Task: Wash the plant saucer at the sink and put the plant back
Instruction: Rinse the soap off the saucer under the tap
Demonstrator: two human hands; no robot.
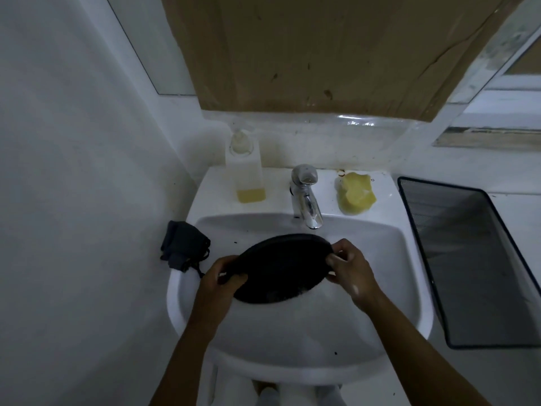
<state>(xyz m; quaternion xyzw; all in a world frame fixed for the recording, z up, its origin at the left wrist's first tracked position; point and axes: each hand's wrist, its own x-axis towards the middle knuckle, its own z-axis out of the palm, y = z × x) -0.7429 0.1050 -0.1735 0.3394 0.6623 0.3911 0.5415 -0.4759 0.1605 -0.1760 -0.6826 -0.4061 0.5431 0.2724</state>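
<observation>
The person holds a dark, round, shallow plant saucer point(281, 268) over the bowl of the white ceramic sink point(409, 259), just below and in front of the chrome tap point(306, 197). It is tilted, with its far rim raised. The left hand point(222, 276) grips the near-left rim with its fingers point(234, 277) curled over the edge. The right hand point(351, 271) pinches the opposite rim between thumb and fingers. No water can be seen running, and the plant is not in view.

The saucer looks thin, stiff and light, probably plastic, so it should not sag when held by the edge. Once wet or soapy, the smooth rim is likely to turn slippery. Gripping two opposite points, as now, seems the safest way to hold it, while one hand on the rim would leave the other free to scrub. If it dropped into the basin, it would more likely clatter than break.

On the sink ledge stand a clear pump bottle with yellow liquid soap point(246, 174) and a yellow sponge point(355, 193). A dark grey cloth point(184, 249) hangs at the left edge, and a black wire-mesh basket point(468, 259) sits to the right.
</observation>
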